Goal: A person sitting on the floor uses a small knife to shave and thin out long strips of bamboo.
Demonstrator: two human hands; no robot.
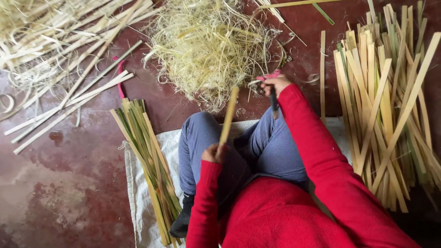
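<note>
My left hand [213, 153], in a red sleeve, grips the near end of a pale bamboo strip [228, 115] that points away over my knee. My right hand [275, 84] is shut on a dark-bladed knife [274, 104] with a pink-wrapped handle, its blade pointing back toward me. The knife and the strip are apart. I sit on a white cloth [138, 183] with blue striped trousers [257, 147].
A heap of fine bamboo shavings [206, 41] lies ahead on the red floor. A bundle of green-edged strips [149, 165] lies on my left, a large stack of strips [390, 105] on my right. Loose long strips [69, 92] are scattered at far left.
</note>
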